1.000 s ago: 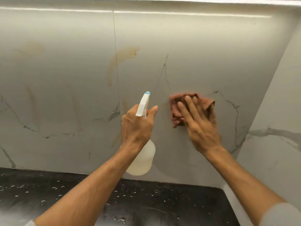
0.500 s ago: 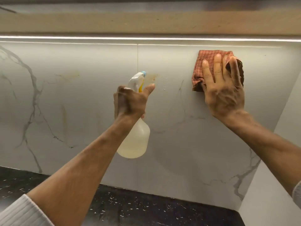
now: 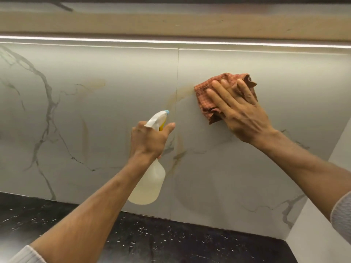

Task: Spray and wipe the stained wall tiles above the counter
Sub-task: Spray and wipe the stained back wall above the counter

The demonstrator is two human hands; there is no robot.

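Wall tiles (image 3: 247, 168) of pale, glossy marble look rise straight off the counter (image 3: 171, 243), and flat against them lie the straight, slightly spread fingers (image 3: 217, 100) of the right hand (image 3: 245, 114), pressing a rust-orange checked cloth (image 3: 210, 92) onto the right-hand tile, high up near the light strip (image 3: 171, 41). The cloth's left edge touches a brownish arc stain (image 3: 178, 93) that curves across the vertical joint (image 3: 177, 73) between the two tiles. Lower on that joint runs another tan streak (image 3: 180, 143). Over on the left tile there's a faint yellow-brown smear (image 3: 96, 83) and a pale vertical streak (image 3: 85, 133), mixed in with grey veining. Now the left hand (image 3: 150, 141): fingers curled tight round the neck of a translucent spray bottle (image 3: 148, 186), thumb stretched out beside the white trigger head, blue nozzle (image 3: 166, 111) aimed at the wall just below the arc stain. The bottle hangs off the wall, its yellowish liquid low in the belly. Below, the counter is black with white flecks, and a plain side wall (image 3: 322, 224) closes the corner on the right.
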